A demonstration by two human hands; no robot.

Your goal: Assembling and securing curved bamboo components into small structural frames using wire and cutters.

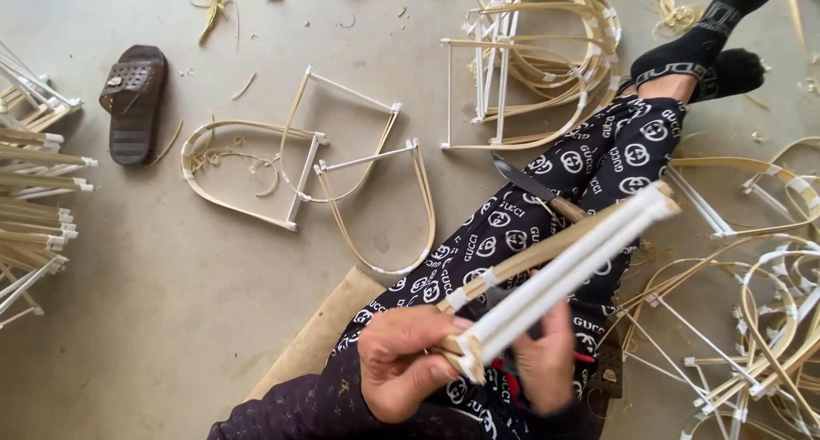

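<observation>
Bottom centre of the frame: left hand [401,363] closed round the near end of a bundle of bamboo strips and white rods [559,265], thumb over the top. Right hand [542,363] wrapped on the same bundle from beneath, just beside the left, fingers curled shut. Bundle slanted up toward the right of the frame, far end over the patterned trouser leg [547,192]. Knife [534,186] with dark blade and wooden handle lay on that leg, just past the bundle, untouched.

Probably light and springy: thin split bamboo, stiff along its length but easily bent or splintered sideways; white rods seemingly rigid. Best gripped near the bound end, where strips and rods met, not at the loose tips.

On the concrete floor [171,303]: bent bamboo frames [299,171] with white crossbars at upper centre, a stacked group of frames [538,60] at top, more at the right edge [760,320]. Brown sandal [132,102] at upper left, beside stacked rods [34,201] along the left edge. Shavings scattered about. Black-socked foot [717,38] at upper right.
</observation>
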